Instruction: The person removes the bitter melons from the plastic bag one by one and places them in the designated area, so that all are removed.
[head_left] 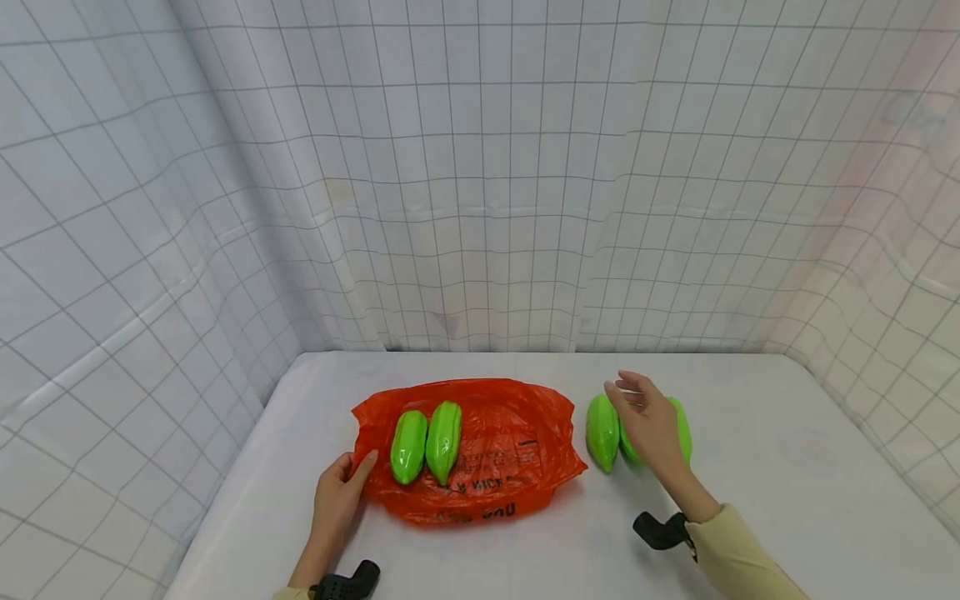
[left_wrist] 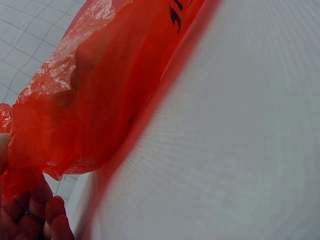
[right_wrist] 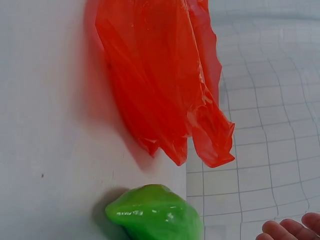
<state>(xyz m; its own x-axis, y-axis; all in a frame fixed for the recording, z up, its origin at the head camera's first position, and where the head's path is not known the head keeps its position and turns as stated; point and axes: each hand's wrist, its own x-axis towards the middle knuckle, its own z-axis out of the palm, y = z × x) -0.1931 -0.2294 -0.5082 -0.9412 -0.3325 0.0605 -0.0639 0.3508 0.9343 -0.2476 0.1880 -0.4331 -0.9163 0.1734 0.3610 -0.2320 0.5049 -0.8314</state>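
A crinkled red plastic bag (head_left: 502,433) with black print lies spread on the white table. On its left half rest two glossy green, ridged fruits, one (head_left: 408,447) beside the other (head_left: 444,442). My left hand (head_left: 335,500) pinches the bag's left edge; in the left wrist view the thumb and curled fingers (left_wrist: 37,210) are around the plastic. Right of the bag lie more such fruits, a near one (head_left: 602,435) and others partly hidden by my right hand (head_left: 654,425). That hand hovers above them, fingers loosely bent, holding nothing. Its fingertips (right_wrist: 292,230) show in the right wrist view, apart from a green fruit (right_wrist: 157,215).
White cloth with a dark grid (head_left: 480,167) hangs behind the table and along both sides. Table surface (head_left: 787,467) extends right of the fruits and in front of the bag. Each wrist wears a black camera mount (head_left: 660,531).
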